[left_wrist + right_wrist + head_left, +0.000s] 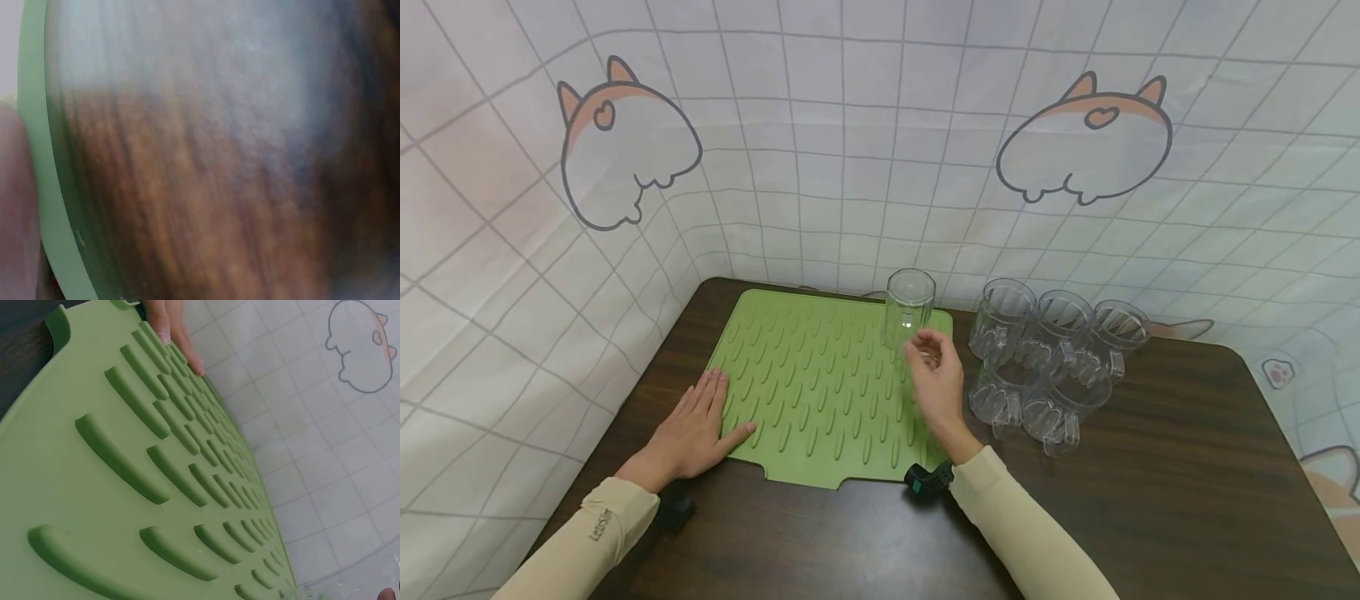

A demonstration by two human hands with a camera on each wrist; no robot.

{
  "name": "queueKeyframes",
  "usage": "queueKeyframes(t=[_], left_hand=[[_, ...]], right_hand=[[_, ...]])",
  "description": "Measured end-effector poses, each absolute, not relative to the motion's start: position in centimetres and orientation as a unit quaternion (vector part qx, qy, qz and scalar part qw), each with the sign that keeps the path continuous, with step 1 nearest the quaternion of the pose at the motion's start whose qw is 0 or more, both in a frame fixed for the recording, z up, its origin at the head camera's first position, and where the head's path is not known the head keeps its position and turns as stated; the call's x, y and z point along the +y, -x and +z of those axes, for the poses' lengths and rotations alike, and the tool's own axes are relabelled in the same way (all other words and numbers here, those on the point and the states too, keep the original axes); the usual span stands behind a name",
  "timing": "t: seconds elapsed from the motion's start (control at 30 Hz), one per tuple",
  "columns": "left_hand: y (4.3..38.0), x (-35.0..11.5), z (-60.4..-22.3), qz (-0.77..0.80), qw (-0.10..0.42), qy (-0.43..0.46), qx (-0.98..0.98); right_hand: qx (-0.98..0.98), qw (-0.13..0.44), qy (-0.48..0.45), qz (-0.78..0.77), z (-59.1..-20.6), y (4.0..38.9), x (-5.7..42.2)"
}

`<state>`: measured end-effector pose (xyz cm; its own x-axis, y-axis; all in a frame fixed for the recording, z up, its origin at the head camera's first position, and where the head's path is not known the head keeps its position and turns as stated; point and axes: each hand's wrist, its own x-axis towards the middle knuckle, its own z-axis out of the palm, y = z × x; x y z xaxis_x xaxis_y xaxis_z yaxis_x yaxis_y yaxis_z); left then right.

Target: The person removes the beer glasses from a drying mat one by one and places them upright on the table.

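A clear glass mug (907,310) stands upright at the back right corner of the green ridged drying mat (820,375). My right hand (936,379) is at the mug's near side, its fingers curled at the handle, which they mostly hide. In the right wrist view, only a bit of the glass and a fingertip (387,594) show at the lower right corner. My left hand (696,425) lies flat with fingers spread, resting over the mat's left edge. The left wrist view is blurred, with the mat's rim (37,125) beside part of that hand.
Several more clear mugs (1007,312) stand close together on the dark wooden table (1180,467), right of the mat. A curtain with a grid and dog drawings (880,150) hangs behind the table and along its left side.
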<state>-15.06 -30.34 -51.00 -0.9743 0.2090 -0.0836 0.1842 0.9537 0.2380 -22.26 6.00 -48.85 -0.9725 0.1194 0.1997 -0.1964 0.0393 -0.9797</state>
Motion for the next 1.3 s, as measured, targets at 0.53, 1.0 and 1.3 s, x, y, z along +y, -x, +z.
queueKeyframes(t=[0.53,1.0,1.3], left_hand=[[15.1,-30.3,-50.8,0.104,0.062,-0.098,0.988],[15.2,-30.6,-52.1,0.121,0.049,-0.102,0.986],[15.0,-30.2,-50.7,0.126,0.062,-0.103,0.985]], right_hand=[[-0.721,0.093,-0.037,0.686,-49.5,23.0,5.3],[-0.723,0.086,-0.030,0.684,-49.6,23.4,5.4],[-0.726,0.079,-0.048,0.682,-48.8,23.2,5.8]])
